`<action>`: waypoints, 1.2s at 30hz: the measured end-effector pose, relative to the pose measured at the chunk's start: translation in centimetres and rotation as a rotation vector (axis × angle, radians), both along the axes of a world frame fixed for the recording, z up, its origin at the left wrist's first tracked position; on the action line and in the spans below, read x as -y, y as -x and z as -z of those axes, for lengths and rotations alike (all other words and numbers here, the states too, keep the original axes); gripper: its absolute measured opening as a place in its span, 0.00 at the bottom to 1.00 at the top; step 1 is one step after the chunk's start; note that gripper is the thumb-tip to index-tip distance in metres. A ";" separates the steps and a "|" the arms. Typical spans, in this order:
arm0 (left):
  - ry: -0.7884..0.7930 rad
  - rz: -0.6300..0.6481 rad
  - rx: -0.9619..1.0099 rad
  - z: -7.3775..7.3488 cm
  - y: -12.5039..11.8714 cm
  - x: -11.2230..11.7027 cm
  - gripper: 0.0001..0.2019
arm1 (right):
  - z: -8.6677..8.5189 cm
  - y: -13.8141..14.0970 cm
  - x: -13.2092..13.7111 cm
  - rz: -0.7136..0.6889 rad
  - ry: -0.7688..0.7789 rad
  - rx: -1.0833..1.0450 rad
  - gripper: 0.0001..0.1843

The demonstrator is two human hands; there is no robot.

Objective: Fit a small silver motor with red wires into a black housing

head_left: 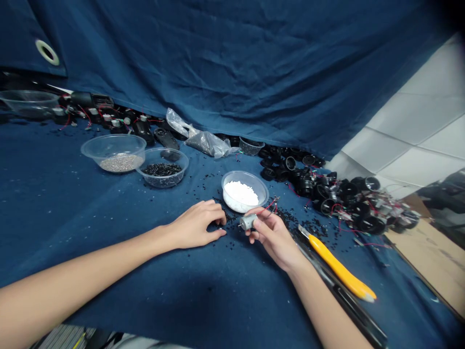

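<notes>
- The small silver motor (247, 222) is in the right hand (271, 233), just above the middle of the surface (174, 295) as the view shows it, nearer the near edge than the far one.
- Its long axis runs roughly from left to right, slightly tilted; the thin shaft end points toward the left hand (201, 224), which sits just beside it, with a gap between.
- The right hand is the closer of the two hands, since it touches the motor; the left is apart from it.
- Red wires (269, 205) rise behind the right hand's fingers, toward the far edge.
- Right hand: thumb on the near side, fingers curled round behind, gripping the motor; the forearm comes in from the near right corner.
- Left hand: back upward, fingers bent down, thumb stretched toward the motor with a narrow space below the fingers; whether a tiny piece lies at the fingertips, I cannot tell.
- Its forearm slants in from the left side, low over the surface.
- A clear bowl (263, 190) of white pieces (241, 192) stands just past the motor, toward the far edge.
- Black bits (308, 226) lie scattered around both hands; a yellow cutter (337, 269) rests right of the right hand, its blade toward the far edge.
</notes>
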State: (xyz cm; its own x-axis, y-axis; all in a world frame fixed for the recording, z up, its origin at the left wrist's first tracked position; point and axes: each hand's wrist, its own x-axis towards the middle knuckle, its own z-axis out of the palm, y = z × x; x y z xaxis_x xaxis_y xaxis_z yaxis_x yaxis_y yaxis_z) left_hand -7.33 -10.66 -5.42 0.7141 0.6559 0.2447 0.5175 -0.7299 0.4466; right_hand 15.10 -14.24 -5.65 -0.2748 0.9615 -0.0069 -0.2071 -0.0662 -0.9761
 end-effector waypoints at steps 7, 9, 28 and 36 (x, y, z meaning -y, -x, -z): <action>0.016 0.017 -0.001 0.0 0.0 -0.1 0.04 | -0.1 0.1 -0.1 0.004 0.012 0.027 0.18; 0.020 0.020 -0.002 0.0 0.0 -0.1 0.04 | -0.1 0.2 -0.1 0.001 0.028 0.022 0.20; 0.028 -0.043 -0.070 -0.1 0.1 -0.2 0.06 | -0.6 0.0 -0.3 0.122 -0.021 0.067 0.24; 0.029 0.012 -0.060 0.1 0.1 0.0 0.04 | -1.1 -0.9 -0.2 0.260 -0.200 0.092 0.19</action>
